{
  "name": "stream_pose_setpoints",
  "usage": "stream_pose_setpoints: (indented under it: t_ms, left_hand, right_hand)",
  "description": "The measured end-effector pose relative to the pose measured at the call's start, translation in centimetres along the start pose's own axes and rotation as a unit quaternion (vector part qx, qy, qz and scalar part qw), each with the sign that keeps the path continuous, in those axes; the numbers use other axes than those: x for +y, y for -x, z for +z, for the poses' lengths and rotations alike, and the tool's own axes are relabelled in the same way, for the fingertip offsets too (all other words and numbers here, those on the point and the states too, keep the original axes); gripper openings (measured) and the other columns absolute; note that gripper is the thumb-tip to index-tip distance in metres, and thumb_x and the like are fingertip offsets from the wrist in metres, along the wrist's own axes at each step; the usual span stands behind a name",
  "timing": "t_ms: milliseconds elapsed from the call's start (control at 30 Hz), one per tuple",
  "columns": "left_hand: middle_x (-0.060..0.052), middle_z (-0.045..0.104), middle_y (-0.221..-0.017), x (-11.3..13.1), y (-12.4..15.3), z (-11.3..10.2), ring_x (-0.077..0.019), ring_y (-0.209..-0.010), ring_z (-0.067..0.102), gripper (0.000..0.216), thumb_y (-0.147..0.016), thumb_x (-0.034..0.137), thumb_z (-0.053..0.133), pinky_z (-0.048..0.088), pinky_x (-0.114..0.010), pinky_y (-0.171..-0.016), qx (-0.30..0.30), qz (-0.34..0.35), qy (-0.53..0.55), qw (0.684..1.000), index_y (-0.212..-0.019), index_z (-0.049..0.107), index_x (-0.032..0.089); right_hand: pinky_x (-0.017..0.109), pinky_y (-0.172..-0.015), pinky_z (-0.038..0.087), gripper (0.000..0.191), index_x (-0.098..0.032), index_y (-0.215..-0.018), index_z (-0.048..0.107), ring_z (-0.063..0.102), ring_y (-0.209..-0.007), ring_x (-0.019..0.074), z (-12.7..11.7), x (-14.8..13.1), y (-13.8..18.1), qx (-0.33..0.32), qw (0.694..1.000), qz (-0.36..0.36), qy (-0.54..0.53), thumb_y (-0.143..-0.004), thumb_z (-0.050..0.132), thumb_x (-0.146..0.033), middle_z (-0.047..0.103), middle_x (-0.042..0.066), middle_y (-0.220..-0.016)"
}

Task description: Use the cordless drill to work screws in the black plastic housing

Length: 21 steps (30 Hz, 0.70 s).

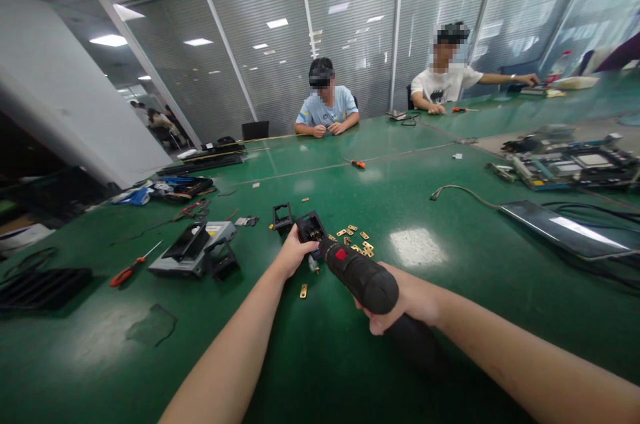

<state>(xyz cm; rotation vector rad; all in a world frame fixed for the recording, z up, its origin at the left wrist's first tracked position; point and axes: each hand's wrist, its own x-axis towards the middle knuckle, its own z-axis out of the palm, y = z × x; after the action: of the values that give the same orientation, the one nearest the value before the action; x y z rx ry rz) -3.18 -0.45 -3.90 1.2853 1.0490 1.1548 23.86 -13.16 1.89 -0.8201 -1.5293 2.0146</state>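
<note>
My right hand is wrapped round the handle of a black cordless drill, which has a red switch on top. The drill's front end points at a black plastic housing; whether its tip touches is hidden. My left hand grips that housing by its near left side, fingers partly hidden. Brass plates with holes lie scattered just beyond the drill, and a single brass plate lies nearer me. Behind the housing stands a black plastic frame. A small clear piece sits below the housing.
Left on the green table are an orange screwdriver, a silver drive box and black frames. Circuit boards and a dark flat panel lie right. Two people sit across the table.
</note>
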Motion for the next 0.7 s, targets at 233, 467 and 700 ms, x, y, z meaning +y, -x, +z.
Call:
stream_pose_setpoints:
  t_ms: [233,467,700]
  left_hand:
    - [-0.006,0.077,-0.106,0.5,0.6,0.6,-0.026,-0.099,0.073,0.067,-0.057,0.027,0.095,0.053,-0.048,-0.102,0.025,0.006,-0.023,0.999,-0.116,0.063,0.019]
    - [-0.008,0.076,-0.112,0.1,0.6,0.1,-0.0264,-0.102,0.072,0.066,-0.06,0.029,0.095,0.053,-0.049,-0.102,0.029,0.013,-0.032,0.999,-0.116,0.064,0.018]
    - [-0.009,0.076,-0.113,0.0,0.7,0.2,-0.0276,-0.104,0.073,0.061,-0.061,0.027,0.093,0.053,-0.05,-0.103,0.022,0.007,-0.028,0.999,-0.115,0.065,0.019]
  right_hand:
    - [0.027,-0.053,0.051,0.039,-0.014,-0.077,0.069,0.065,-0.054,0.0169,0.1,-1.1,0.5,-0.01,1.0,0.015,0.003,-0.051,0.096,-0.022,0.069,-0.002,-0.062]
    - [0.029,-0.058,0.053,0.044,-0.015,-0.089,0.068,0.065,-0.057,0.0164,-1.0,-0.7,0.4,-0.027,0.999,0.027,-0.019,-0.052,0.092,-0.023,0.07,-0.002,-0.066]
    - [0.03,-0.069,0.05,0.046,-0.015,-0.087,0.068,0.064,-0.076,0.0192,-0.2,-2.1,1.2,0.02,0.999,0.01,0.034,-0.05,0.094,-0.015,0.07,0.0,-0.082]
